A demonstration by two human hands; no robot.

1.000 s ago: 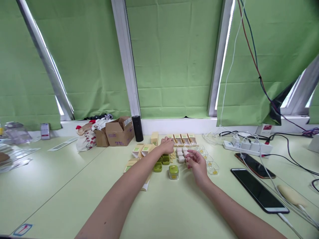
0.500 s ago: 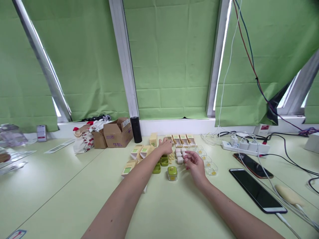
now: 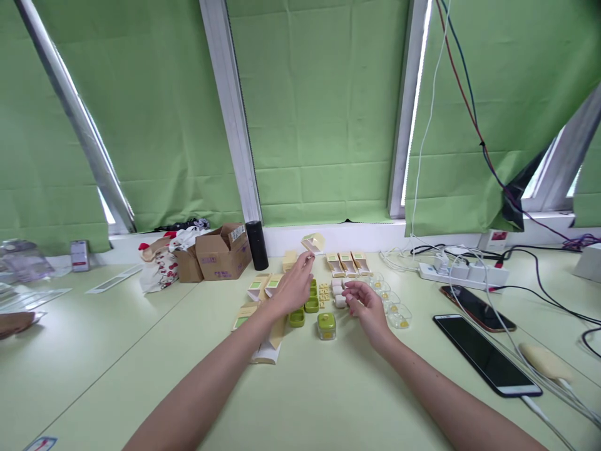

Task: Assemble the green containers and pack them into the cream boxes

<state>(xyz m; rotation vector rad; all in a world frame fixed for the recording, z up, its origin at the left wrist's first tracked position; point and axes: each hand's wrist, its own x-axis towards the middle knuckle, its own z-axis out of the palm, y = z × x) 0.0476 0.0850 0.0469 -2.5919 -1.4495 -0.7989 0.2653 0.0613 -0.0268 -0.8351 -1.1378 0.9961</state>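
Note:
My left hand [image 3: 293, 287] is raised above the table and pinches a small open yellow carton [image 3: 313, 242] by its lower corner. My right hand [image 3: 365, 305] hovers low over a cluster of small white blocks [image 3: 339, 292], its fingers curled together on something I cannot make out. A green-lidded clear box [image 3: 327, 324] stands just left of that hand. More open yellow cartons [image 3: 348, 264] lie in a row behind, and green lids [image 3: 304, 309] sit below my left hand. Clear shells with yellow dots [image 3: 392, 307] lie to the right.
Closed yellow cartons [image 3: 260, 287] lie left of the lids. A brown cardboard box [image 3: 222, 250], a printed bag [image 3: 159, 263] and a black cylinder [image 3: 256, 245] stand at the back left. Two phones [image 3: 483, 356], a power strip [image 3: 462, 274] and cables fill the right.
My left hand has lifted a yellow carton out of the back row and raised it off the table. My right hand has stayed by the white blocks. The view shifted slightly.

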